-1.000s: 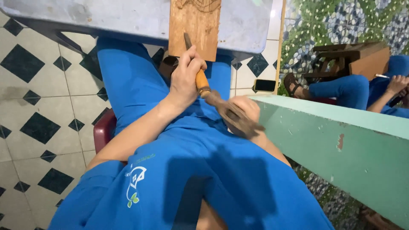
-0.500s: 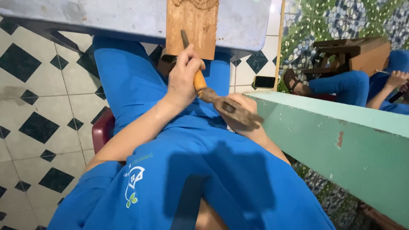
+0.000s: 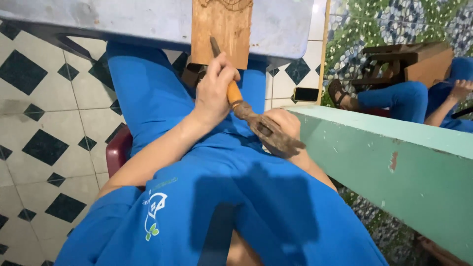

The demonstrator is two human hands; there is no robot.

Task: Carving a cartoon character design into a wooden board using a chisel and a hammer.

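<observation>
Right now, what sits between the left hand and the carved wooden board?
In the head view, only the chisel: the left hand grips its orange handle, and the metal blade bridges the gap onto the wooden board.

I see an orange-handled chisel (image 3: 227,79) slanting onto the carved wooden board (image 3: 221,32) at the far table edge, a worn mallet (image 3: 268,132) just behind its handle.

You have one view only, camera on your head
Looks steeply down past blue shirt (image 3: 207,216) onto your lap
Very near your own body, so shirt fills bottom half
Grey table (image 3: 123,17) edge runs along top, wooden board (image 3: 221,34) hangs over it
Tiled floor (image 3: 44,118) on left, green wall ledge (image 3: 389,162) close on right
No second view to share anything with
</observation>
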